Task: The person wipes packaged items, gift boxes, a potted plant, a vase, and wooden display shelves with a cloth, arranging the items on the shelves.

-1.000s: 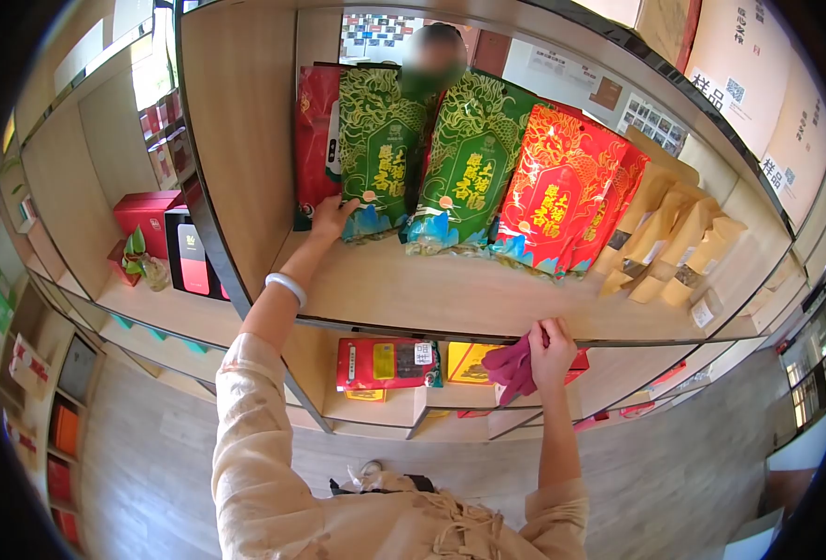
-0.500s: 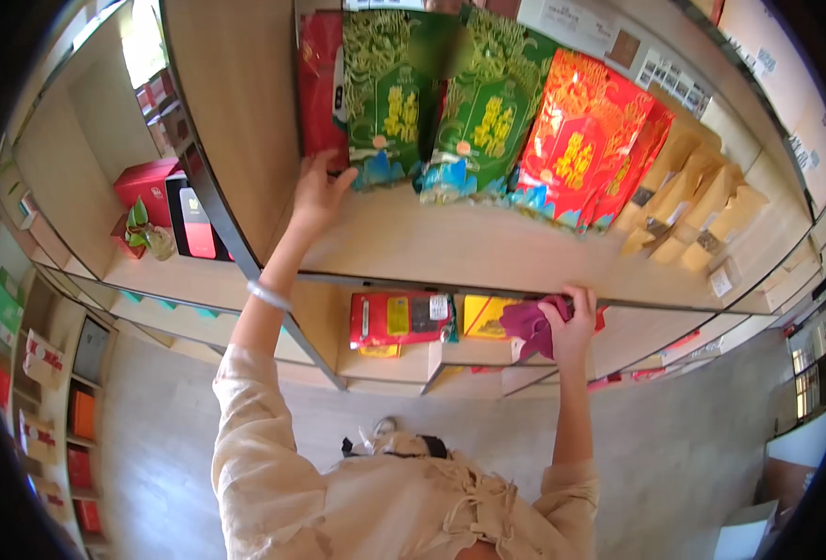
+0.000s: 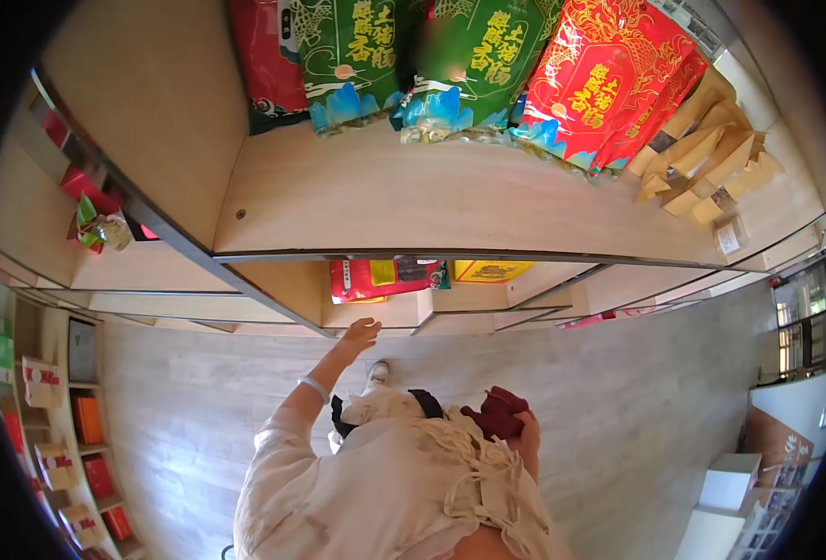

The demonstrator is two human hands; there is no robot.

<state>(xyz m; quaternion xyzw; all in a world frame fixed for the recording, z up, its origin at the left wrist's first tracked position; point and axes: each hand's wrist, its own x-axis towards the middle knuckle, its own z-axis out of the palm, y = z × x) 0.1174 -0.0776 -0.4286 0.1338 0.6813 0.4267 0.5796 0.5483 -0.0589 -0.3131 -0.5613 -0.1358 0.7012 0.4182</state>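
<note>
My left hand [image 3: 360, 334] hangs in front of the lower shelf, its fingers loosely apart and nothing in them. The nearest thing to it is a red package [image 3: 385, 280] lying on that lower shelf. Down by my waist on the right, my right hand [image 3: 527, 431] grips a dark red cloth [image 3: 497, 413]. On the upper shelf [image 3: 431, 201] stand a green bag [image 3: 349, 65], a second green bag [image 3: 478, 70], a red bag [image 3: 604, 84] and a darker red bag [image 3: 268, 70] at the left.
Brown paper pouches [image 3: 711, 168] lean at the shelf's right end. A small plant [image 3: 88, 222] sits in the left compartment. Orange and red boxes [image 3: 86, 420] fill shelves at the far left. White boxes [image 3: 730, 483] stand on the floor at the lower right.
My left hand has come away from the bags and dropped below the upper shelf. My right hand has left the shelf edge and lowered toward my body with the cloth. The view has shifted closer.
</note>
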